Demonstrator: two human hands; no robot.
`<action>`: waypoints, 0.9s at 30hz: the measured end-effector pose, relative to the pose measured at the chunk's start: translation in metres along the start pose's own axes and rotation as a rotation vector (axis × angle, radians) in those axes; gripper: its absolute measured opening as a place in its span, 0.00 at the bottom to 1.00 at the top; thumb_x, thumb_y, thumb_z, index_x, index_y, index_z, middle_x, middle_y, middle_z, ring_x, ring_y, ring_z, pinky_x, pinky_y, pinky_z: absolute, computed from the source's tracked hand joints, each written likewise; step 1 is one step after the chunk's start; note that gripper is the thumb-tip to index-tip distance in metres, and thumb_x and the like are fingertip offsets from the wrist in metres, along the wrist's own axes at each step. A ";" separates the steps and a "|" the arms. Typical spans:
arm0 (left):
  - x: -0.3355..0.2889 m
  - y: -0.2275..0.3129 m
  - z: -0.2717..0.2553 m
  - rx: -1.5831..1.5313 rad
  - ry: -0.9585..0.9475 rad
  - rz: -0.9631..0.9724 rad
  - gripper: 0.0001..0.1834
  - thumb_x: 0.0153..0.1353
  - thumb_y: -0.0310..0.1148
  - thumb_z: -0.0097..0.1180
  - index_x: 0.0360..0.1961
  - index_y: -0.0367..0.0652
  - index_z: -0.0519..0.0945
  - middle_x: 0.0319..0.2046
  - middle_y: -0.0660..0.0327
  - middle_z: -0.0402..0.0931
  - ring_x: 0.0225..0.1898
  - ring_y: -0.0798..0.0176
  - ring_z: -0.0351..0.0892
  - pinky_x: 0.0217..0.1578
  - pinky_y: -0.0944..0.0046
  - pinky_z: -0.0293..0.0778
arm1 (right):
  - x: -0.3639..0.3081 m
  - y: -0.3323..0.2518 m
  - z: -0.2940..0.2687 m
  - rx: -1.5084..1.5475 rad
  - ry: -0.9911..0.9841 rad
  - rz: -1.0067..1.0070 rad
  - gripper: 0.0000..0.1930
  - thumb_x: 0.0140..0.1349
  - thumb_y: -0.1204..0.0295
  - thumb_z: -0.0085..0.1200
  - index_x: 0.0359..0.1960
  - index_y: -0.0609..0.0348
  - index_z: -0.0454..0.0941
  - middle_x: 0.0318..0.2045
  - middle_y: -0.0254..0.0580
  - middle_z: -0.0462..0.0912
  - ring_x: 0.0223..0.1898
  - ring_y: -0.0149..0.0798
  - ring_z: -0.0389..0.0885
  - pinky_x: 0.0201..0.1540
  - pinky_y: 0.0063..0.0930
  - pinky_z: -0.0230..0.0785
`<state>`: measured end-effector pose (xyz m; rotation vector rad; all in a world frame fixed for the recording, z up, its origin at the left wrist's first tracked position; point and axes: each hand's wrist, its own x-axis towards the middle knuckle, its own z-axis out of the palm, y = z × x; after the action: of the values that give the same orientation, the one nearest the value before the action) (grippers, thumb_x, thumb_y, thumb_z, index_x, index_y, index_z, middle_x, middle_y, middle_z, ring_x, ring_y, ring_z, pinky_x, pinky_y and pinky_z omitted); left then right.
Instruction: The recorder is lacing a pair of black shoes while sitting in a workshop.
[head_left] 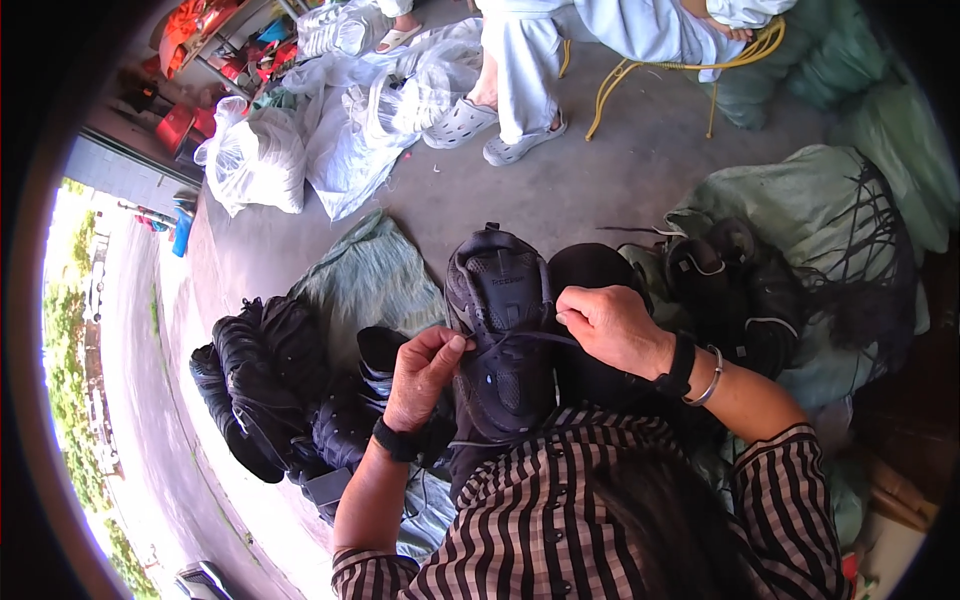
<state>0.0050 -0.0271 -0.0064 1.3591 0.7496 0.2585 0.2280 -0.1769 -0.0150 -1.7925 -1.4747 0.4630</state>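
Note:
A black shoe (505, 395) rests on my lap, its toe toward me and its tongue and heel pointing away. A dark shoelace (545, 337) crosses over its front and stretches out to both sides. On the left, my left hand (426, 372) pinches one end of the lace between thumb and finger, close to the shoe's side. My right hand (612, 325) is closed on the other end, to the right of the shoe. The fingertips of the right hand are partly hidden by the hand itself.
Several dark shoes are heaped on the left (260, 380), and more dark shoes (715, 265) lie on a green woven sack (810, 190) at the right, with loose black laces (860, 260). White plastic bags (265, 155) stand at the far left. Another person in grey clogs (462, 124) sits ahead.

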 end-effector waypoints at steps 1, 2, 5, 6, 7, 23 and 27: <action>0.000 0.000 0.002 -0.007 0.000 0.027 0.12 0.65 0.38 0.54 0.33 0.39 0.79 0.22 0.73 0.71 0.21 0.80 0.59 0.24 0.77 0.56 | -0.001 0.000 0.001 0.000 0.033 -0.009 0.04 0.56 0.75 0.55 0.25 0.58 0.73 0.19 0.45 0.76 0.23 0.49 0.78 0.24 0.36 0.67; 0.001 0.002 0.001 -0.018 -0.023 -0.012 0.12 0.65 0.39 0.54 0.32 0.40 0.79 0.23 0.75 0.71 0.23 0.80 0.60 0.26 0.78 0.58 | -0.002 0.000 0.002 -0.001 0.067 -0.018 0.04 0.56 0.75 0.55 0.26 0.59 0.73 0.20 0.45 0.77 0.23 0.49 0.78 0.23 0.35 0.67; 0.004 0.003 0.005 -0.011 -0.041 -0.023 0.12 0.65 0.39 0.54 0.31 0.41 0.79 0.23 0.74 0.71 0.24 0.80 0.62 0.27 0.78 0.59 | -0.001 -0.001 0.002 -0.029 0.098 -0.061 0.05 0.56 0.77 0.55 0.26 0.59 0.71 0.22 0.45 0.77 0.24 0.49 0.77 0.24 0.35 0.67; 0.005 0.002 0.004 -0.015 -0.037 -0.022 0.12 0.65 0.39 0.54 0.31 0.41 0.79 0.23 0.74 0.71 0.24 0.80 0.62 0.27 0.78 0.59 | 0.000 -0.004 0.002 -0.030 0.093 -0.064 0.05 0.56 0.77 0.55 0.26 0.59 0.71 0.22 0.45 0.77 0.24 0.49 0.77 0.24 0.35 0.67; 0.005 -0.001 0.005 -0.021 -0.028 -0.024 0.12 0.65 0.39 0.54 0.31 0.41 0.79 0.24 0.74 0.72 0.24 0.80 0.62 0.27 0.78 0.59 | -0.001 -0.008 0.000 -0.136 0.047 -0.091 0.05 0.55 0.77 0.55 0.26 0.60 0.71 0.23 0.45 0.77 0.24 0.50 0.77 0.24 0.36 0.67; 0.008 -0.003 0.010 -0.117 0.071 -0.061 0.11 0.64 0.37 0.53 0.29 0.43 0.78 0.22 0.71 0.73 0.25 0.78 0.67 0.27 0.76 0.61 | 0.002 -0.004 -0.001 -0.029 -0.137 -0.088 0.03 0.55 0.80 0.53 0.31 0.64 0.75 0.29 0.48 0.80 0.31 0.51 0.80 0.33 0.37 0.72; 0.014 0.001 0.021 0.013 0.159 0.116 0.09 0.60 0.36 0.58 0.28 0.42 0.77 0.23 0.69 0.75 0.24 0.71 0.70 0.28 0.69 0.68 | 0.003 -0.006 -0.004 -0.015 -0.083 -0.151 0.01 0.55 0.78 0.52 0.28 0.62 0.73 0.24 0.47 0.77 0.28 0.52 0.78 0.31 0.40 0.71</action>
<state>0.0288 -0.0358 -0.0096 1.4073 0.8067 0.4585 0.2272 -0.1751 -0.0074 -1.6764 -1.6609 0.4553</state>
